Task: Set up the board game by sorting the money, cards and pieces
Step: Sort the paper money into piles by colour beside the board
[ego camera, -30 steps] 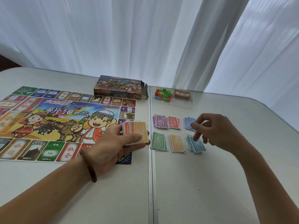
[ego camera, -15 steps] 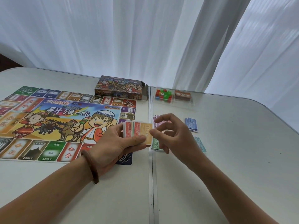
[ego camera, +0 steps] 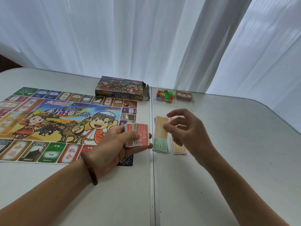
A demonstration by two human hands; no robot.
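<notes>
Orange note (ego camera: 161,128): a single note, held up over the far end of the green 500 pile (ego camera: 160,145) (the landmark for every place below)

Head view
- Right hand (ego camera: 187,132) pinches the note's right edge between thumb and fingertip. Its other fingers are loosely spread above.
- Left hand (ego camera: 114,144), left of the green pile across the desk seam (ego camera: 152,176), grips the unsorted wad (ego camera: 137,135). The thumb lies across a red 10000 note on top.
- Both hands look clear of the desk (ego camera: 228,160).

Key relation
- The orange pile (ego camera: 178,146) lies just right of the green pile, partly hidden under the right hand.
- The note's long axis runs near-to-far, as the piles' do.
- Judgement: the right hand is the nearer one. The move needed is a short shift right and down, with no turn.

Room
- There is open desk right of the green pile and on its near side.
- The piles beyond it are mostly hidden by the note and hand.
- The pieces tray (ego camera: 164,95), card deck (ego camera: 184,96) and box (ego camera: 120,88) sit well beyond the pile, and the board (ego camera: 57,124) lies to its left.
- Risk, as judged: the note could land askew and overlap the green pile
</notes>
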